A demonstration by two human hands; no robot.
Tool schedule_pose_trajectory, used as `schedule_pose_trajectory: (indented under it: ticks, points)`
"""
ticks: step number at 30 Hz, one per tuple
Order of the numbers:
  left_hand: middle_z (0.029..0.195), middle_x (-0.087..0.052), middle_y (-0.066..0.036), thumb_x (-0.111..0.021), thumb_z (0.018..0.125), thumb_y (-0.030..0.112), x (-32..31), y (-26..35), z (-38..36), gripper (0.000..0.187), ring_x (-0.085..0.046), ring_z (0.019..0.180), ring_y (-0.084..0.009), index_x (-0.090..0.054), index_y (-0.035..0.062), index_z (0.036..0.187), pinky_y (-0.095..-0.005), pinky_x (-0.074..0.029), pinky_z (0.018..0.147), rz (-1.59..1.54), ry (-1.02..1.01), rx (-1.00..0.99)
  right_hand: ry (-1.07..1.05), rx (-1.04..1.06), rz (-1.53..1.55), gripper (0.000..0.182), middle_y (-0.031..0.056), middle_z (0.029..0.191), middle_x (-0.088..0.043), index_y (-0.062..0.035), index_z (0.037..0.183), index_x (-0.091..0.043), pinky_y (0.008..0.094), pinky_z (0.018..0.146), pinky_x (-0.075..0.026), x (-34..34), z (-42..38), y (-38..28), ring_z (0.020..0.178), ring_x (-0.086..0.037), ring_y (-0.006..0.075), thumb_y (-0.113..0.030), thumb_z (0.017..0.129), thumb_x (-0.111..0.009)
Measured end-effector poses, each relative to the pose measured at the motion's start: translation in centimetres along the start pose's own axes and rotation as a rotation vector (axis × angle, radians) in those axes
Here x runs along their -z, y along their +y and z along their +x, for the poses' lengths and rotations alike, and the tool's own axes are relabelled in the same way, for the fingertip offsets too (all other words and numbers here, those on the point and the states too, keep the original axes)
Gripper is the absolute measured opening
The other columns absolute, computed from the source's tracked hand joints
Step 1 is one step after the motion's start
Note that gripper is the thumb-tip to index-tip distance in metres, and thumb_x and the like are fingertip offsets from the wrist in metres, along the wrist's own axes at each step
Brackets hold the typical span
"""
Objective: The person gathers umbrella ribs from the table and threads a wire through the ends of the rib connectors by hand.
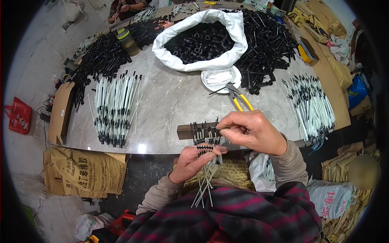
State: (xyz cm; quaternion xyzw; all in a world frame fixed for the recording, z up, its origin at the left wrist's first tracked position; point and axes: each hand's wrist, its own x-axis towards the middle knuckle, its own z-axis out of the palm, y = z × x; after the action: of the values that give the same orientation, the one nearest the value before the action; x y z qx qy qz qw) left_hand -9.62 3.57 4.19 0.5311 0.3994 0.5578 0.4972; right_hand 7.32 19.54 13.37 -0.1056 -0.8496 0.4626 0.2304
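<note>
My left hand (189, 163) is closed around a small bundle of thin white rods (206, 182) with black fittings. The rods' lower ends fan out over my lap, and a row of black pieces shows above my thumb. My right hand (257, 131) pinches a thin wire-like piece (214, 128) beside the black upper tips of the bundle. Behind those tips lies a dark brown block (185, 132) at the table's front edge. Pliers with yellow handles (240, 99) rest against a white dish (208, 82) just beyond my right hand.
A white sack (178, 62) full of black parts stands mid-table, with heaps of black parts (265, 48) around it. Bundles of white rods lie left (115, 107) and right (310, 107). A bottle (128, 42) stands at the back left. Across the table, another person's hands (125, 8) are visible.
</note>
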Motion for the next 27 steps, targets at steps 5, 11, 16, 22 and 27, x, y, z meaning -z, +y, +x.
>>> schedule_pose_trajectory:
  ticks: [5, 11, 16, 22, 27]
  points:
    - [0.121, -0.069, -0.018, -0.050, 0.104, 0.007, -0.1, 0.1, -0.1, 0.023, -0.064, 0.118, -0.0257, -0.065, -0.0061, 0.115, -0.0373, -0.048, 0.105, -0.074, 0.021, 0.020, -0.026, -0.019, 0.030, 0.012, -0.0003, 0.062, -0.052, 0.0016, 0.100, -0.068, 0.0249, 0.050, -0.036, 0.0, 0.0, 0.4, 0.055, -0.045, 0.0046, -0.005, 0.089, -0.068]
    - [0.121, -0.069, -0.018, -0.051, 0.104, 0.008, 0.0, 0.0, 0.0, 0.022, -0.064, 0.118, -0.0264, -0.065, -0.0052, 0.112, -0.0378, -0.048, 0.104, -0.030, 0.017, -0.005, -0.042, -0.046, 0.048, 0.016, 0.0008, 0.059, -0.051, 0.0026, 0.105, -0.066, 0.0258, 0.048, -0.036, -0.1, 0.0, 0.2, 0.052, -0.044, 0.0055, -0.005, 0.091, -0.065]
    - [0.120, -0.069, -0.018, -0.051, 0.103, 0.008, 0.1, 0.1, 0.0, 0.020, -0.065, 0.117, -0.0261, -0.066, -0.0039, 0.110, -0.0373, -0.049, 0.103, 0.009, 0.020, 0.001, -0.051, -0.022, 0.048, 0.021, 0.0022, 0.059, -0.054, 0.0034, 0.112, -0.063, 0.0264, 0.049, -0.039, -0.3, 0.2, 0.0, 0.052, -0.051, 0.0066, -0.004, 0.092, -0.061]
    - [0.121, -0.069, -0.018, -0.052, 0.104, 0.009, 0.0, -0.2, -0.2, 0.020, -0.064, 0.117, -0.0256, -0.066, -0.0034, 0.109, -0.0378, -0.048, 0.103, -0.022, 0.033, 0.023, -0.044, -0.033, 0.121, 0.026, 0.0022, 0.062, -0.056, 0.0046, 0.118, -0.061, 0.0261, 0.051, -0.041, -1.1, 0.2, 0.1, 0.055, -0.055, 0.0069, -0.002, 0.093, -0.059]
    - [0.122, -0.068, -0.018, -0.051, 0.104, 0.010, 0.4, -0.1, -0.2, 0.021, -0.063, 0.118, -0.0263, -0.066, -0.0040, 0.109, -0.0393, -0.047, 0.105, -0.091, 0.033, 0.037, -0.052, -0.044, 0.174, 0.026, -0.0037, 0.064, -0.053, 0.0046, 0.119, -0.063, 0.0228, 0.053, -0.039, -1.1, 0.2, 1.0, 0.057, -0.046, 0.0022, -0.001, 0.094, -0.058]
